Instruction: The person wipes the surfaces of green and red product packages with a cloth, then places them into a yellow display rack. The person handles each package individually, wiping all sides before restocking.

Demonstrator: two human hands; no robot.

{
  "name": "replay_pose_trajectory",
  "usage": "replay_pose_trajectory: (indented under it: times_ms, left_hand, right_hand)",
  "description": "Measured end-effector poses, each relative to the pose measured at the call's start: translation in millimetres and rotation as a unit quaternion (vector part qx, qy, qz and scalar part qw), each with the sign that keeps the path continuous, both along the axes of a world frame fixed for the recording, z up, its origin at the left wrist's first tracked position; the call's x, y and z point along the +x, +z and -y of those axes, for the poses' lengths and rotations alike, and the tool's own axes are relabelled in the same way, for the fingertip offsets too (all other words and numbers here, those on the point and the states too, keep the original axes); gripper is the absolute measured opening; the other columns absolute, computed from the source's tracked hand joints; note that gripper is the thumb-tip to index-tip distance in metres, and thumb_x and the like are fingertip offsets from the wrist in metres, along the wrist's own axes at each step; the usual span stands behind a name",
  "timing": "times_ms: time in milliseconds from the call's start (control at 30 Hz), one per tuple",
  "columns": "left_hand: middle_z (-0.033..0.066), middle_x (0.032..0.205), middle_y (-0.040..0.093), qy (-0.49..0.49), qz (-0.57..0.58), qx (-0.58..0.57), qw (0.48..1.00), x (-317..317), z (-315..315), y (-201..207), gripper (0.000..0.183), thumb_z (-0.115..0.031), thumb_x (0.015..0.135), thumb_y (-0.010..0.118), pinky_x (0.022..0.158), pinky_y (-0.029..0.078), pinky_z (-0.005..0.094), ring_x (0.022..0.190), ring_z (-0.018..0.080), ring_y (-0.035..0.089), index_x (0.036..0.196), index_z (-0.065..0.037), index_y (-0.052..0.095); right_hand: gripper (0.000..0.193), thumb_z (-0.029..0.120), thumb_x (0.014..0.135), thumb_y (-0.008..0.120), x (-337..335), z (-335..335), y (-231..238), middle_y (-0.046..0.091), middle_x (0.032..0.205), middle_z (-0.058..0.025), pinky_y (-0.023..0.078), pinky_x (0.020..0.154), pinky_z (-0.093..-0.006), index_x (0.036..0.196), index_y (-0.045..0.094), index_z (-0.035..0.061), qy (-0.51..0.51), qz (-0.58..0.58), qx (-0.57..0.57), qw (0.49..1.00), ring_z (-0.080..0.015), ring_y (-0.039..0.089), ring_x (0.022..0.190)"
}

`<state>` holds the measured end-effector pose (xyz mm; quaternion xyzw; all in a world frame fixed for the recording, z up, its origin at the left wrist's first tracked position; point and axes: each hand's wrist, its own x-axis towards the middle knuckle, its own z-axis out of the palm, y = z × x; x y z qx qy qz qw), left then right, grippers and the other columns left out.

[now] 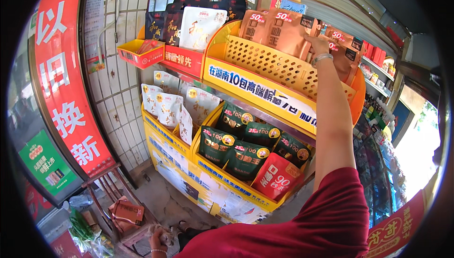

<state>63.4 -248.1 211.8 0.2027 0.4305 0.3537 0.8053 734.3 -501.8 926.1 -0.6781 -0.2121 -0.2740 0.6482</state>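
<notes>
My right arm stretches up to the top tier of a yellow display rack [263,92]. There my right hand [318,46] is closed on the right edge of a bronze pouch [289,30], which stands upright among others of its kind. More bronze pouches [341,62] sit just right of that hand, partly behind my wrist. Low at the bottom of the view, my left hand [159,243] is closed around what looks like a crumpled greyish cloth [163,233]. Bronze packs [127,212] lie on a wooden chair [109,196] beside it.
White pouches [163,107] and dark green pouches [247,159] fill the lower bins, with one red pouch [276,176] at the front. Black pouches and a white pouch [201,27] stand upper left near a small yellow tray [141,52]. Bagged vegetables [81,225] lie left of the chair.
</notes>
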Motion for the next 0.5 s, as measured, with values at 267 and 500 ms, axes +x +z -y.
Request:
replay_pose_trajectory:
  times_ms: [267,500]
  left_hand:
    - [0.0073,0.090,0.064,-0.031,0.034,0.012,0.999,20.2,-1.1,11.5,0.025,-0.016,0.083,0.070,0.064,0.056,0.0364,0.075,0.0230,0.066,0.106,-0.006,0.062]
    - [0.0120,0.095,0.063,-0.087,0.109,0.041,0.989,19.6,12.2,63.2,0.027,0.001,0.076,0.062,0.065,0.056,0.0431,0.081,0.0262,0.065,0.102,-0.008,0.058]
  right_hand:
    - [0.038,0.041,0.087,0.061,2.7,-17.5,8.5,0.068,0.081,-0.0172,0.049,0.070,-0.0417,0.083,0.071,0.0038,-0.133,0.238,-0.190,0.943,-0.0322,0.066,0.074]
    - [0.019,0.021,0.090,0.054,-140.8,-54.3,53.5,0.065,0.068,-0.0054,0.047,0.048,-0.0373,0.099,0.070,0.0155,-0.618,0.417,-0.324,0.582,-0.0194,0.062,0.056]
